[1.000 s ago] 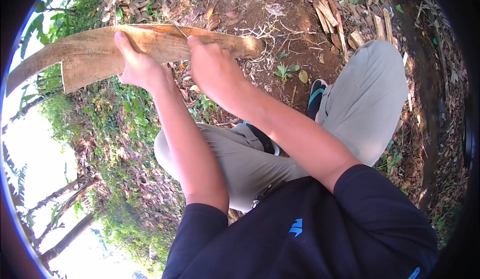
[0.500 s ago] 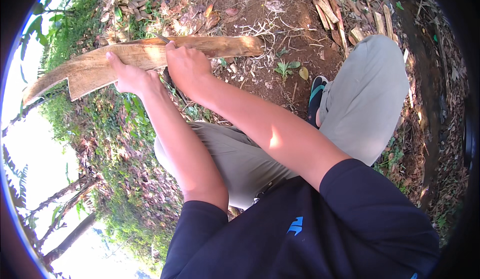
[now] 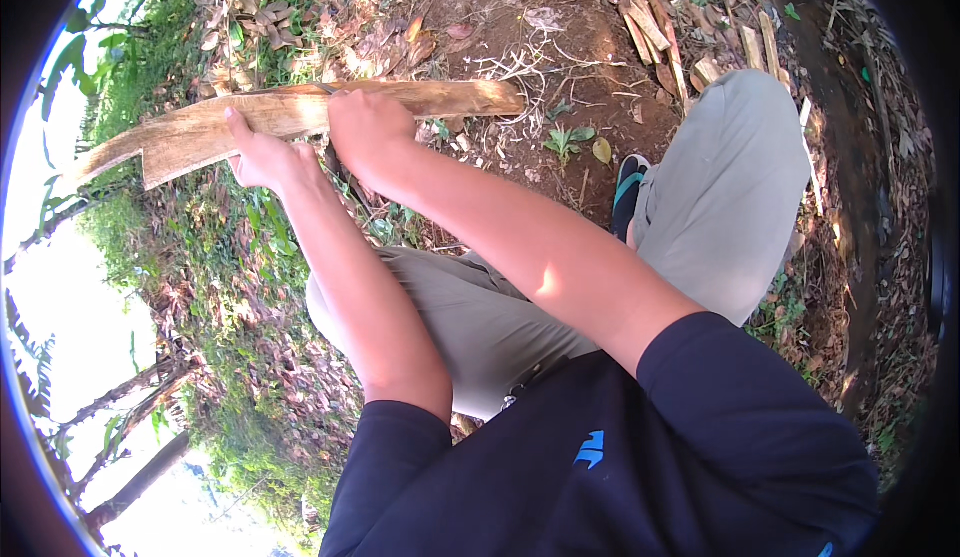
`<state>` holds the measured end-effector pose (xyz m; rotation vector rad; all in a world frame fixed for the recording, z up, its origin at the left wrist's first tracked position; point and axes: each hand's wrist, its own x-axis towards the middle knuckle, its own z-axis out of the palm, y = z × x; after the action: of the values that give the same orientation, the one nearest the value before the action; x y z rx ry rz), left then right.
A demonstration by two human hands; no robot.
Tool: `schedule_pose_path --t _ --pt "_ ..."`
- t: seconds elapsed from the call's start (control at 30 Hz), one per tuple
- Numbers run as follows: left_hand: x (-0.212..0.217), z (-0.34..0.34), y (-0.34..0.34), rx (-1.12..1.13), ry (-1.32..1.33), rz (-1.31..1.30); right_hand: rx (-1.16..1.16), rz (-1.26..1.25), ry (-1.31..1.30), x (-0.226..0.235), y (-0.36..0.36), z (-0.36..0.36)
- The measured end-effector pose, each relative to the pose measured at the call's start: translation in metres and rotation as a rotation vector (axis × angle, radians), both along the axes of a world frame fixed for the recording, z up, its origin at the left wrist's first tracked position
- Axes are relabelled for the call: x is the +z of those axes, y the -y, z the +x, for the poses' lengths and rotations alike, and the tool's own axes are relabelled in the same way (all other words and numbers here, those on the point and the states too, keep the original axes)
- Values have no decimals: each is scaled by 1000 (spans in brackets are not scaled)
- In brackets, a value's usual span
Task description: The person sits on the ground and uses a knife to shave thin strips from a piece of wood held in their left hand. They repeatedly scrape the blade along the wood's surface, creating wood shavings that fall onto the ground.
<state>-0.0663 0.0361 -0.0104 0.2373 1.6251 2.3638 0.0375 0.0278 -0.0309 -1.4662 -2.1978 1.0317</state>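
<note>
A long, flat piece of pale brown wood (image 3: 185, 140) lies crosswise in front of me, with a curved, notched left end and a narrower right end. My left hand (image 3: 268, 160) grips its lower edge, thumb resting on the upper face. Just to the right, my right hand (image 3: 372, 135) is closed in a fist against the wood. A thin dark blade (image 3: 326, 88) pokes out past its knuckles at the wood's top edge; it looks like a knife. Most of that tool is hidden behind the fist.
Split wood pieces (image 3: 650, 22) lie on the ground at the far right. My bent knee (image 3: 745, 147) and dark shoe (image 3: 629, 189) are to the right. Below the wood's right end grows a small green plant (image 3: 567, 141). Dry leaves, chips and roots cover the soil; bushes stand at left.
My right hand has shifted slightly left along the wood, and less of the blade shows. The wood's left end has tipped up a little. My left hand keeps its grip.
</note>
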Motion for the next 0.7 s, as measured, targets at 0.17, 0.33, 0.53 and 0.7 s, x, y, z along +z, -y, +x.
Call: schedule_pose_path --t 0.17,0.33,0.53,0.7 --pt "4 13 4 -41 -40 77 -9 -149 -166 -9 -13 32" --pt "13 10 2 -276 -103 250 -22 -360 -377 -2 -29 71" --pt "23 20 -6 -347 -240 256 38 -666 -493 20 -44 109" --pt "18 37 -13 -284 -228 213 -34 -37 -265 13 -35 105"
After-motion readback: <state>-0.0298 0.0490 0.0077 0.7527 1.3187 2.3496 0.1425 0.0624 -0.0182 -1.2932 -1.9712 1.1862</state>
